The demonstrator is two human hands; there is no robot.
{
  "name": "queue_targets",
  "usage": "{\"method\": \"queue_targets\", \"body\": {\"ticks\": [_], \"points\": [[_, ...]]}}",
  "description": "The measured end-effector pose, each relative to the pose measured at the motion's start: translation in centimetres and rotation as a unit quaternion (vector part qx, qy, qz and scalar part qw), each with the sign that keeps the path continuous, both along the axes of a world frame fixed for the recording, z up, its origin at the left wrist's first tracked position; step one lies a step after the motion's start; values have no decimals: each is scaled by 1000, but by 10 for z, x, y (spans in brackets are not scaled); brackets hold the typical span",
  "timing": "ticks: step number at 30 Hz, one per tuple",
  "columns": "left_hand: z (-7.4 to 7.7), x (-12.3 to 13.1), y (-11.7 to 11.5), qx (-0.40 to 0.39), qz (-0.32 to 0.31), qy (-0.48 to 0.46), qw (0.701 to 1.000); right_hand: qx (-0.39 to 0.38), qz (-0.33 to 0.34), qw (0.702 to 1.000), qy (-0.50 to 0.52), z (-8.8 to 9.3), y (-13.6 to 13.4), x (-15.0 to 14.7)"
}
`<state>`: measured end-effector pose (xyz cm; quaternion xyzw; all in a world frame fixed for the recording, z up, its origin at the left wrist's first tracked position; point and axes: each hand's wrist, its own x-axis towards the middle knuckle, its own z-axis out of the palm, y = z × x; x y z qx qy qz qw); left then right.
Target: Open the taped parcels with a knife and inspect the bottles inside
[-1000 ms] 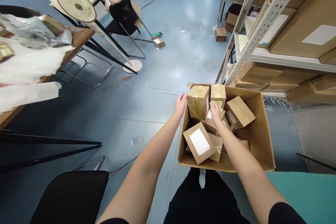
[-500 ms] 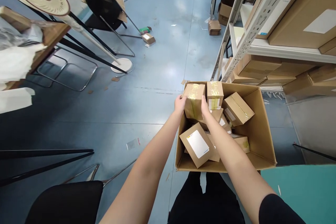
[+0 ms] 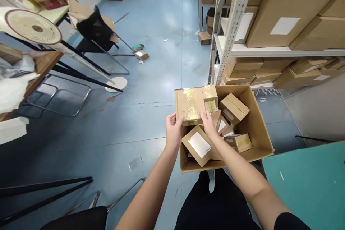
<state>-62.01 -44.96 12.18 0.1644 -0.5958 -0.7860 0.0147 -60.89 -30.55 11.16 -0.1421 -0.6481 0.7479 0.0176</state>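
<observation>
A large open cardboard carton [image 3: 258, 129] stands on the blue floor and holds several small taped boxes. Both hands grip one small taped box [image 3: 189, 105], raised above the carton's left rim. My left hand [image 3: 173, 130] clasps its lower left corner with curled fingers. My right hand [image 3: 208, 125] presses on its lower right edge. Just below lies another small box with a white label [image 3: 198, 144]. More small boxes, such as a tilted box [image 3: 233, 107], lie to the right inside the carton.
Metal shelving [image 3: 234, 25] stacked with cardboard boxes stands at the right. A teal surface [image 3: 309, 183] is at the lower right. A fan on a stand [image 3: 32, 28], a wooden table [image 3: 40, 68] and black chairs [image 3: 94, 32] stand at the left. Small boxes and scraps litter the floor.
Both hands closed on the taped box at the carton's far left and lifted it up toward me; the view tilted upward, showing more of the shelves.
</observation>
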Motion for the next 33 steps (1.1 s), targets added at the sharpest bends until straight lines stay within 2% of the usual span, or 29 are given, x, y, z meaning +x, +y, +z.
{"method": "queue_targets", "body": {"ticks": [5, 8, 11, 14, 18, 22, 27, 33], "points": [[72, 50, 3, 7, -27, 66, 997, 50, -21, 996, 72, 66, 10, 61], [105, 77, 15, 9, -80, 81, 993, 109, -54, 985, 124, 95, 23, 105], [125, 99, 42, 28, -181, 68, 981, 206, -110, 960, 156, 114, 45, 152], [133, 118, 83, 58, -272, 47, 959, 296, -177, 923, 168, 124, 77, 199], [123, 149, 156, 97, -372, 4, 923, 369, -257, 883, 131, 119, 130, 260], [98, 193, 241, 131, -445, -32, 885, 407, -319, 853, 71, 94, 193, 325], [52, 261, 345, 157, -512, -64, 842, 435, -367, 822, 23, 52, 277, 406], [-14, 322, 444, 172, -565, -113, 799, 428, -364, 827, -33, 9, 373, 483]]}}
